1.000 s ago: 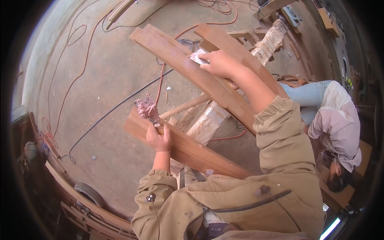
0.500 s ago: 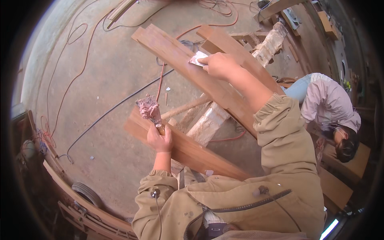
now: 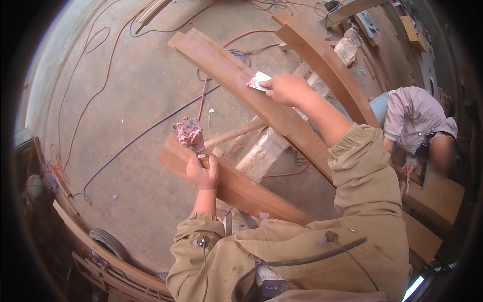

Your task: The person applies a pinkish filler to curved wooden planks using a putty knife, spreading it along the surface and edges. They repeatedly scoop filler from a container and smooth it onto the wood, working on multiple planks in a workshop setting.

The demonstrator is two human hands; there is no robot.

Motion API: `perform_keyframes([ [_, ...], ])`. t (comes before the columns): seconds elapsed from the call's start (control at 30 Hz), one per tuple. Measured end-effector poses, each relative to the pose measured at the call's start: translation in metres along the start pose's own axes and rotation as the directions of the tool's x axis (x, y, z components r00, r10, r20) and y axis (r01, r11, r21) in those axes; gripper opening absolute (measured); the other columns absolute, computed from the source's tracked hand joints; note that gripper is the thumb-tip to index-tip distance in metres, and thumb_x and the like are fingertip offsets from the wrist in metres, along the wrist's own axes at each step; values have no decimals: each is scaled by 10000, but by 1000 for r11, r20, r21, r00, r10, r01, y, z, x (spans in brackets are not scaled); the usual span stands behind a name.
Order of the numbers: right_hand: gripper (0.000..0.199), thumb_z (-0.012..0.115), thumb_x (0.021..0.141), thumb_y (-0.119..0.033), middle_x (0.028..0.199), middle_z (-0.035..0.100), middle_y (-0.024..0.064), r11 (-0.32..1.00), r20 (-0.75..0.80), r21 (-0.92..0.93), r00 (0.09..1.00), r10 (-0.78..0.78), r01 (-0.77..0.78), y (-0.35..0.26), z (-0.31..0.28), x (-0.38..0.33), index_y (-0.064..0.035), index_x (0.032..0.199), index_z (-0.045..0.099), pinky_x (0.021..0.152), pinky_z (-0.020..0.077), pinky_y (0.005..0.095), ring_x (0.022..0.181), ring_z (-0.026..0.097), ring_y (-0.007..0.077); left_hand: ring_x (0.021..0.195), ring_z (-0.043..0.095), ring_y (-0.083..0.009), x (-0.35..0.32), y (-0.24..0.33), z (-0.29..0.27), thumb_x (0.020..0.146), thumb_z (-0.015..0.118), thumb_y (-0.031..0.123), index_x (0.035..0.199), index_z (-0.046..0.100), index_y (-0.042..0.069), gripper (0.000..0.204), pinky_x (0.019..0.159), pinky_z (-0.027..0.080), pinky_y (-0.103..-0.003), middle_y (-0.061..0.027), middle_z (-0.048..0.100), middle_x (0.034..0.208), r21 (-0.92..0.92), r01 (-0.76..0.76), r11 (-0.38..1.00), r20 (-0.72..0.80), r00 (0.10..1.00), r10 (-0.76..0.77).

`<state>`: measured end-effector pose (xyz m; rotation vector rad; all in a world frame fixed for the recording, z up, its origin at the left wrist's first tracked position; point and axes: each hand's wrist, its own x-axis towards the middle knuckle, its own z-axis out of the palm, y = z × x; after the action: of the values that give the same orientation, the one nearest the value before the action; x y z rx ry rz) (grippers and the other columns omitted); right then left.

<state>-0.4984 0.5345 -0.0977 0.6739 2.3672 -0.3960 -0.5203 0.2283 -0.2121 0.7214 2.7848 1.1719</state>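
Note:
My left hand (image 3: 202, 172) is closed round the handle of a putty knife (image 3: 204, 160), held up over the near wooden beam (image 3: 234, 189). A thick lump of pinkish putty (image 3: 189, 134) covers its blade. My right hand (image 3: 289, 89) grips a flat, pale metal scraper (image 3: 260, 80), with fingers pressed along its back. The scraper's edge, smeared with a little putty, rests on the upper face of the long middle beam (image 3: 221, 58). Faint pinkish patches show on that face.
A third beam (image 3: 322, 58) lies to the right. Plaster-crusted trestle supports (image 3: 261, 153) stand under the beams. Cables (image 3: 151, 128) and a red hose trail over the concrete floor. A co-worker (image 3: 417, 121) bends over wooden pieces at the right. A tyre (image 3: 108, 242) lies at the lower left.
My right hand and scraper have shifted slightly right and down along the middle beam. The right-hand beam now appears turned and farther up. The co-worker's head and arms have moved.

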Motion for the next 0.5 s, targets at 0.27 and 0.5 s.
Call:
perform_keyframes([
  [0.27,362,484,825,-195,1029,629,105,999,-37,-38,999,-11,10,-17,-6,24,-252,1167,588,796,469,386,947,590,282,637,531,-343,3,2,1,698,629,231,808,551,52,224,575,416,-415,-134,536,672,0,18,1000,27,999,-18],
  [0.5,299,485,831,-187,1022,634,99,995,0,-86,999,-46,46,16,4,-16,-208,1098,618,764,494,382,909,614,278,643,532,-347,-1,-2,0,701,632,230,810,549,51,225,577,416,-417,-135,545,686,-5,5,1000,10,1000,-5],
])
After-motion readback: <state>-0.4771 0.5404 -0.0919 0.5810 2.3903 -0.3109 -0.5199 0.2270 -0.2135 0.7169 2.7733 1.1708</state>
